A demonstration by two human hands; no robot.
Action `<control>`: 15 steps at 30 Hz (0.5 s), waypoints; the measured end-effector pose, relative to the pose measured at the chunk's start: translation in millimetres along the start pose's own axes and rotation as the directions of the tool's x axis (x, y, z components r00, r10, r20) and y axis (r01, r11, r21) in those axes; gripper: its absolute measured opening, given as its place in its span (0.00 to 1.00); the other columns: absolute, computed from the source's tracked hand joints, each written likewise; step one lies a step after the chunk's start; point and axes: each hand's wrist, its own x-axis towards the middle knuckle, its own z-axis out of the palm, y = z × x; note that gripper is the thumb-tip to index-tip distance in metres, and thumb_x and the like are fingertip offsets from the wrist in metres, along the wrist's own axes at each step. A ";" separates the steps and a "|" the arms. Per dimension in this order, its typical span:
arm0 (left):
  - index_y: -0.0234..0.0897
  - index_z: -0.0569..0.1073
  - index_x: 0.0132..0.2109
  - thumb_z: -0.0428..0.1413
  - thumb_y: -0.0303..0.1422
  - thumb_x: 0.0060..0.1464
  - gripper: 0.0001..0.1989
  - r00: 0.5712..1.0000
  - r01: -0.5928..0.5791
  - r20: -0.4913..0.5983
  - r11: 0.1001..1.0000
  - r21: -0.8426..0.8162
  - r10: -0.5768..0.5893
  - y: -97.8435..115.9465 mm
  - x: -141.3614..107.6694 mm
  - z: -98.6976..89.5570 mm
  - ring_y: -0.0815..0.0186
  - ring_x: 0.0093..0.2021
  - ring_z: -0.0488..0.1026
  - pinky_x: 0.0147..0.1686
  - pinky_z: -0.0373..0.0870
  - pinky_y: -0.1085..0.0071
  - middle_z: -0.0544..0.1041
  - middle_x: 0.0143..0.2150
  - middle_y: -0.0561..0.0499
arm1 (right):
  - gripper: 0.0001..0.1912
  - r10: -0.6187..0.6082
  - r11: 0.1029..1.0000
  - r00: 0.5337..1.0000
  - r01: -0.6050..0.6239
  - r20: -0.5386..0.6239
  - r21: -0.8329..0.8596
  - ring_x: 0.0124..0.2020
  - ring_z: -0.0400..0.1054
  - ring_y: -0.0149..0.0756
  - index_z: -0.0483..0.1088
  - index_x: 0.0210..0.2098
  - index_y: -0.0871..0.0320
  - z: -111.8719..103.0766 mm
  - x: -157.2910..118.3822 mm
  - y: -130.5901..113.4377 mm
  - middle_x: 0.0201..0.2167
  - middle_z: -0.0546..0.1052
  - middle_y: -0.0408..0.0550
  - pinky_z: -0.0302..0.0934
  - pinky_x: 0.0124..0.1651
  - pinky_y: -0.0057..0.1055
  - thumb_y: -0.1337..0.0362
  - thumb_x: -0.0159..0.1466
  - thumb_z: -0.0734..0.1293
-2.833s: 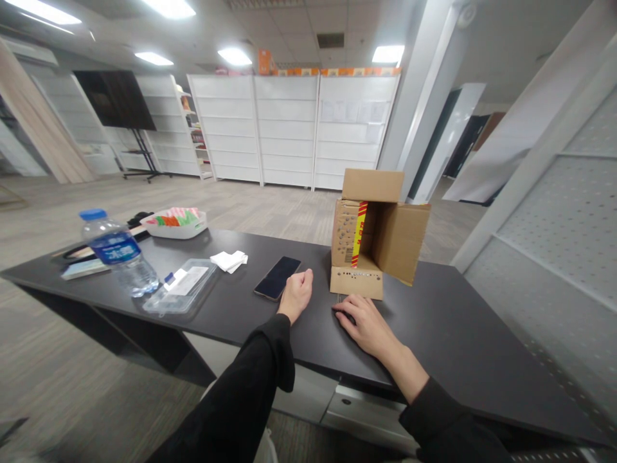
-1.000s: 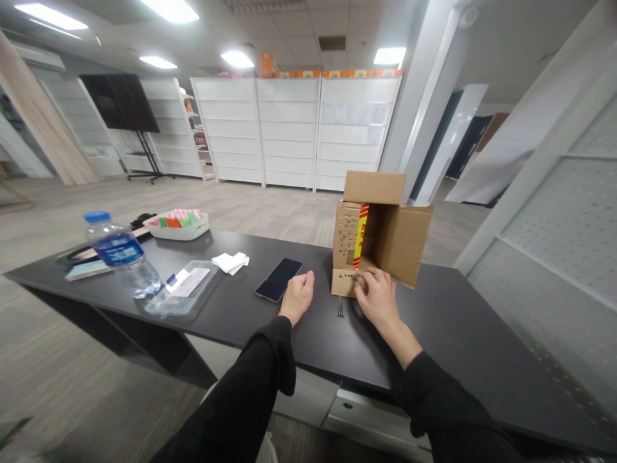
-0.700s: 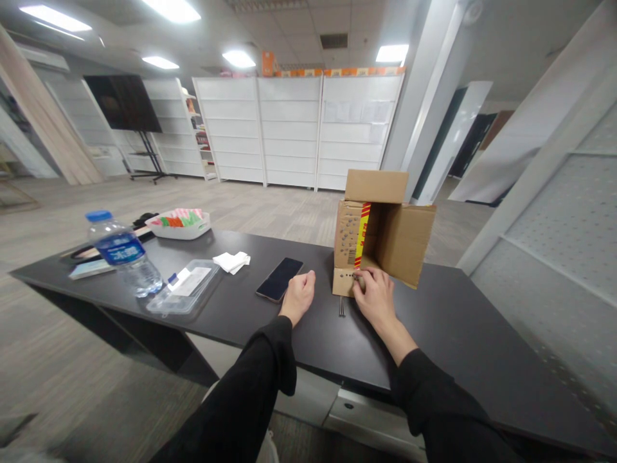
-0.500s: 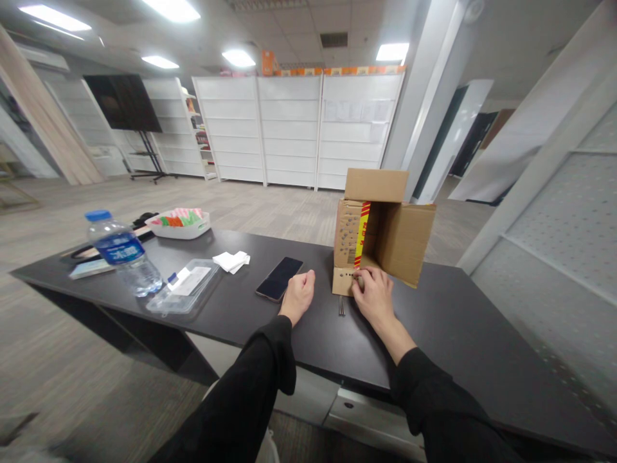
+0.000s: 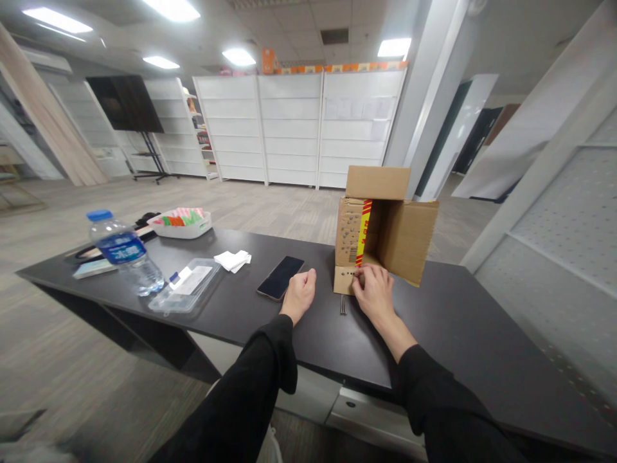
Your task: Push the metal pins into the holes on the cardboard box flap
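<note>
The fingertips of the right hand (image 5: 376,292) bend close together against the punched lower flap (image 5: 342,283) of the cardboard box (image 5: 348,235); whether they pinch anything small is hidden. Good handling here probably calls for a light, square touch and something bracing the box, as thin card could bend or slide. Just in front of the flap lie some slim metal pieces (image 5: 343,305), perhaps screws. The left hand (image 5: 299,294) rests beside the phone (image 5: 279,278), curled into a fist that hides its inside. The box stands right of centre, toward the far edge of the worktop (image 5: 448,328).
</note>
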 end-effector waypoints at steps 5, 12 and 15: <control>0.39 0.47 0.23 0.41 0.49 0.60 0.24 1.000 0.001 0.001 1.000 0.005 -0.001 -0.6 0.4 0.2 0.72 0.24 0.47 0.27 0.44 0.69 0.48 0.21 0.57 | 0.07 -0.012 1.000 1.000 0.012 -0.007 0.007 0.49 0.60 0.49 0.69 0.37 0.56 2.4 1.1 1.8 0.45 0.73 0.56 0.52 0.51 0.45 0.65 0.63 0.60; 0.39 0.48 0.23 0.41 0.48 0.61 0.24 1.000 0.001 0.004 1.000 0.010 -0.001 -3.1 0.9 1.2 0.73 0.24 0.48 0.27 0.44 0.69 0.48 0.21 0.58 | 0.07 -0.010 1.000 1.000 0.010 -0.020 0.010 0.48 0.62 0.47 0.69 0.37 0.57 5.4 2.2 3.3 0.44 0.75 0.54 0.51 0.51 0.43 0.66 0.65 0.59; 0.39 0.48 0.23 0.41 0.48 0.61 0.24 1.000 0.004 0.004 1.000 0.008 -0.004 -2.6 0.7 0.7 0.73 0.24 0.48 0.26 0.44 0.69 0.48 0.21 0.58 | 0.06 -0.015 1.000 0.999 0.017 -0.049 0.024 0.48 0.62 0.47 0.68 0.37 0.56 4.9 2.4 2.7 0.44 0.76 0.53 0.51 0.50 0.42 0.66 0.65 0.59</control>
